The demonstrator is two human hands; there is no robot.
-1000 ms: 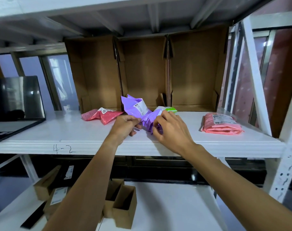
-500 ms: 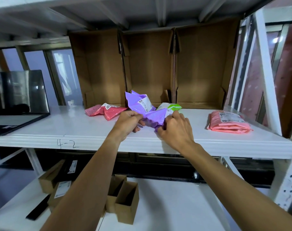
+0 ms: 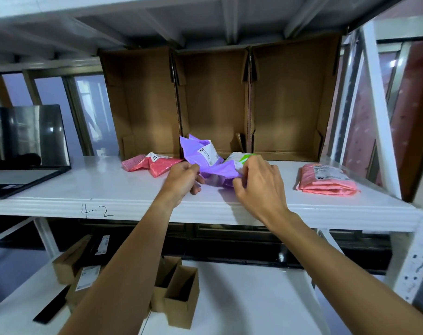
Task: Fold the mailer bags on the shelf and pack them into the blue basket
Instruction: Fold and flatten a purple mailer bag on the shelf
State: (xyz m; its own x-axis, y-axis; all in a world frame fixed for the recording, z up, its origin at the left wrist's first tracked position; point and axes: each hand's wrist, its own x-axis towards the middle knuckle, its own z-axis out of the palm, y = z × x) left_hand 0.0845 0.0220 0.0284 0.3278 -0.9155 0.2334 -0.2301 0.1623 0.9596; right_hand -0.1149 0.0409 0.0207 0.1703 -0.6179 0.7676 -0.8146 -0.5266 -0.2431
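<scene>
Both hands, left (image 3: 181, 178) and right (image 3: 258, 183), pinch a crumpled purple mailer (image 3: 206, 160) with curled fingers on the white shelf (image 3: 109, 189).

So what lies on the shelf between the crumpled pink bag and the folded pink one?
Head view: the purple mailer bag, gripped by the left hand and right hand, with a green-and-white bag behind it.

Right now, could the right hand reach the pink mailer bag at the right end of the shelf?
Probably yes. Only bare shelf lies between the right hand and that pink mailer bag. But it grips the purple mailer bag and must release it first.
</scene>
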